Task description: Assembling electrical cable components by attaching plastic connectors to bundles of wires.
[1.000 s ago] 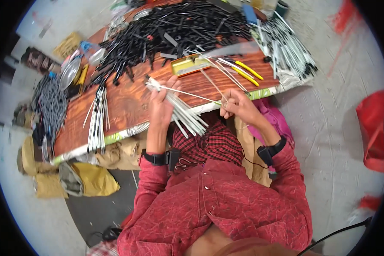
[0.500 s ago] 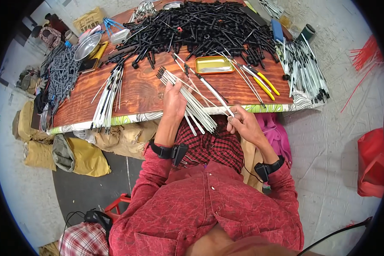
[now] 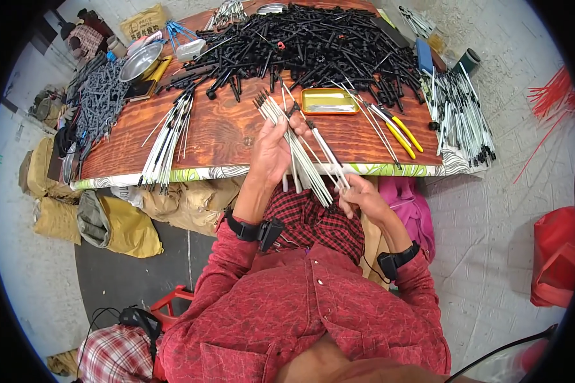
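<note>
Over the table's front edge, my left hand (image 3: 270,156) is closed round a fanned bundle of thin white rods (image 3: 312,175) with dark tips at their far ends. To its right slants a white rod with black fittings (image 3: 326,148), its far end reaching toward the black pile. My right hand (image 3: 363,196) pinches the near end of that rod between thumb and fingers. Another thin white rod runs close beside it, and I cannot tell which hand holds it. Below the hands, the loose near ends of the bundle hang over the red-checked cloth on my lap.
A big heap of black plastic parts (image 3: 313,48) covers the back of the wooden table (image 3: 217,137). Near my right hand are a yellow tin (image 3: 330,110) and yellow-handled pliers (image 3: 400,135). Rod bundles lie left (image 3: 167,145) and right (image 3: 463,121). Grey parts (image 3: 99,99) pile at far left.
My left hand has shifted slightly right with the bundle. The right hand has come a little lower, and the two hands are closer together. The slanted rod stands slightly steeper.
</note>
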Demonstrator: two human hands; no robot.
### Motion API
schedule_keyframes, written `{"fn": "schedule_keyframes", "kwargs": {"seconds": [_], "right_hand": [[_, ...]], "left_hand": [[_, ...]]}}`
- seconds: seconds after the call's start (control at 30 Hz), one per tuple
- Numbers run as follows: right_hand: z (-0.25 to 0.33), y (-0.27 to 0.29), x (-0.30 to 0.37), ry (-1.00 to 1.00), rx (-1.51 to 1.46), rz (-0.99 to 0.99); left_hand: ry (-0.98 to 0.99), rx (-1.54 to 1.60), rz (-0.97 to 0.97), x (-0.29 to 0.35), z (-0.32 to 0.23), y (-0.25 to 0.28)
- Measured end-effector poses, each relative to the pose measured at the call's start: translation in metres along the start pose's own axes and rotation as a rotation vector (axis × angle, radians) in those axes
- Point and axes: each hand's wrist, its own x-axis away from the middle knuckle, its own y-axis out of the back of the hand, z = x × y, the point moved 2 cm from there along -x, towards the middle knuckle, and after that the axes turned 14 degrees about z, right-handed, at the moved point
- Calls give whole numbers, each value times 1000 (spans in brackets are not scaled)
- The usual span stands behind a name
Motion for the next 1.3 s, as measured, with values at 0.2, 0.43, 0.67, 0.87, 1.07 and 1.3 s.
{"fn": "schedule_keyframes", "kwargs": {"seconds": [0.2,0.43,0.67,0.87,1.07,1.3], "right_hand": [[-29,-6,0,-63,-474,296],[-21,-9,5,32,556,-61],[69,76,26,252,1349,-983],[66,107,25,89,1653,-1062],[62,120,19,12,1602,-1050],[61,138,18,150,1545,-1072]], "left_hand": [[89,112,173,8,-9,-17],[124,-276,151,16,-13,-26],[171,-373,21,20,-24,-39],[150,-220,38,17,-13,-13],[145,-208,23,14,-10,-6],[126,-126,25,14,-4,9]]}}
